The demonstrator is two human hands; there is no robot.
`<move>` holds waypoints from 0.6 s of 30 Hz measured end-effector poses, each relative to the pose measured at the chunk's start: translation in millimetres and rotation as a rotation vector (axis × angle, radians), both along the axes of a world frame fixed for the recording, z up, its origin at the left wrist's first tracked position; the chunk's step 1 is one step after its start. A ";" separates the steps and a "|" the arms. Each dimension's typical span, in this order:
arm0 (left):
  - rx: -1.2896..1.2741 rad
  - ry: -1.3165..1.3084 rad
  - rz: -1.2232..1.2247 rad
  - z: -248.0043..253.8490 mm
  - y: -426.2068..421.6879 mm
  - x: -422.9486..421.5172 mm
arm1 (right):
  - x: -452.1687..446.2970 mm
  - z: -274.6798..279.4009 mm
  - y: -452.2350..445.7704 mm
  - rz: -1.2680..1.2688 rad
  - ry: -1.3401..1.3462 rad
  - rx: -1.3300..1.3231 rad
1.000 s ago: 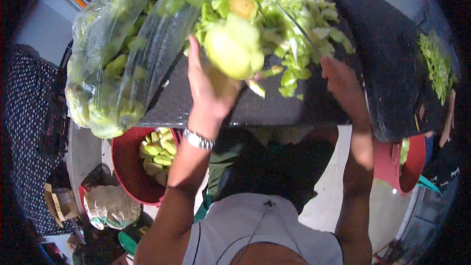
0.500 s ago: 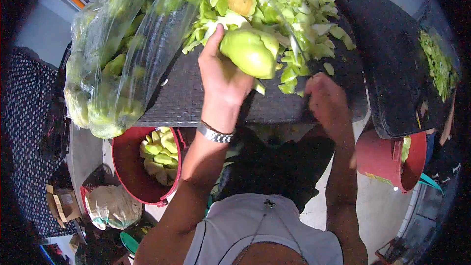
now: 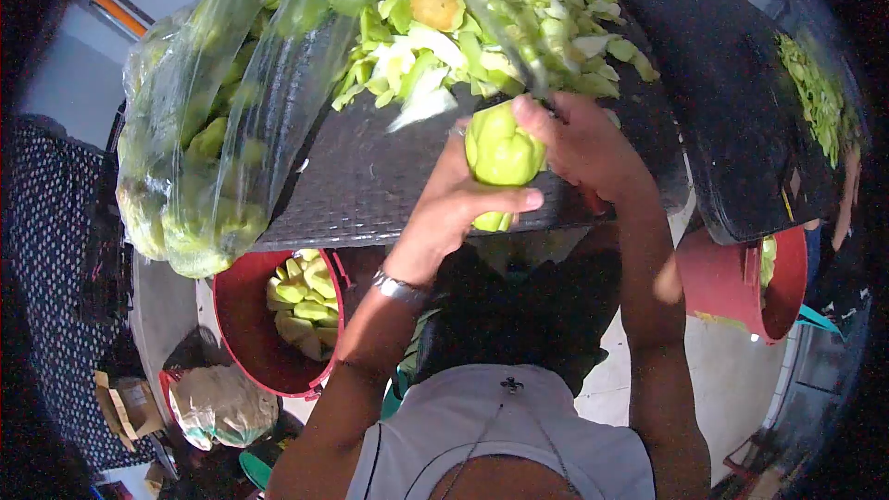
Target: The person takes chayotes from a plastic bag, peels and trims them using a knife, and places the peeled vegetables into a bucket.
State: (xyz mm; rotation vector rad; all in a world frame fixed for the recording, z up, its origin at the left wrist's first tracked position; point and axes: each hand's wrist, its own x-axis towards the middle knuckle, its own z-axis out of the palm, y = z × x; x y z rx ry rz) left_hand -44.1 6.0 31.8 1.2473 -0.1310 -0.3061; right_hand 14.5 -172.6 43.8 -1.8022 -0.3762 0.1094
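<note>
My left hand (image 3: 454, 199) is wrapped round a pale green chayote (image 3: 503, 153), its thumb lying across the lower part. The chayote is held nearly upright above the front of the dark woven table (image 3: 370, 162). Right up against its top is my right hand (image 3: 593, 143), closed on a knife (image 3: 505, 42) whose blurred blade points up and away. Behind both hands spreads a heap of green and white peelings (image 3: 565, 14), with a round yellowish-brown thing (image 3: 437, 8) among them. A whitish piece of peel (image 3: 424, 104) is smeared by motion left of the chayote.
A clear plastic bag (image 3: 199, 139) full of chayotes hangs over the table's left edge. Below it, a red bucket (image 3: 243, 315) holds peeled pieces (image 3: 301, 287). Another red bucket (image 3: 718, 282) stands at right, under a black surface (image 3: 685, 83) bearing green shreds (image 3: 815, 93).
My left hand has come nearer to me and turned the chayote from lying sideways to nearly upright. My right hand with the knife has moved up and left to meet it.
</note>
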 end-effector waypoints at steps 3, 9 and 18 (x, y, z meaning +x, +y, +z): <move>0.068 -0.213 0.277 -23.8 -11.1 13.4 | -7.5 10.1 3.1 -0.065 -0.205 -0.234; 0.034 -0.233 0.277 -26.0 -3.2 21.6 | -29.1 16.7 -15.5 0.003 -0.422 -0.645; 0.140 -0.020 0.138 -10.2 4.5 14.1 | 22.2 -1.5 -46.9 -0.035 -0.538 -0.741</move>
